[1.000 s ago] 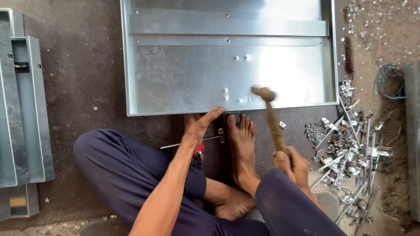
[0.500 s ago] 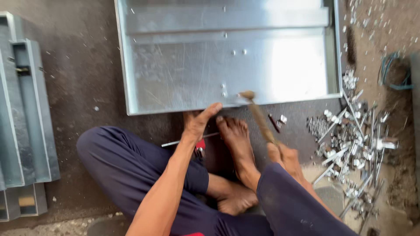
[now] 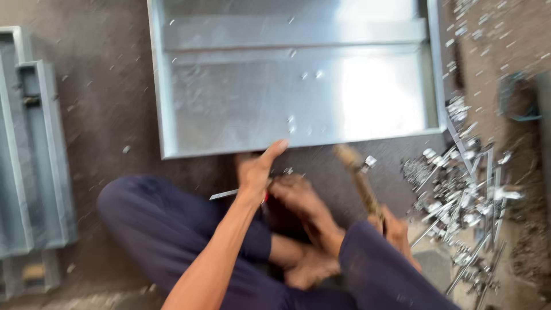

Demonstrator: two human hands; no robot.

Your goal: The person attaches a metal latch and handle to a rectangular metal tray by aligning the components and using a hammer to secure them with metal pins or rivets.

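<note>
I sit cross-legged on the floor before a large shiny metal tray panel [image 3: 241,109]. My left hand [image 3: 256,166] rests at the panel's near edge, fingers together, thumb tip touching the rim. A thin metal rod or tool [image 3: 225,194] pokes out to the left just below that hand; whether the hand grips it is unclear. My right hand [image 3: 395,229] is closed on the wooden handle of a hammer [image 3: 359,172], whose head sits just below the panel's near edge. My bare foot [image 3: 298,201] lies between the two hands. The picture is blurred by motion.
A heap of metal brackets, bolts and small parts [image 3: 465,189] lies on the floor at the right. Grey sheet-metal channels [image 3: 34,155] lie at the left. Small metal scraps dot the dark floor [image 3: 103,97].
The hammer head has come down and away from the panel's face to below its near edge. The view has shifted and blurred. My left hand stays at the panel's edge.
</note>
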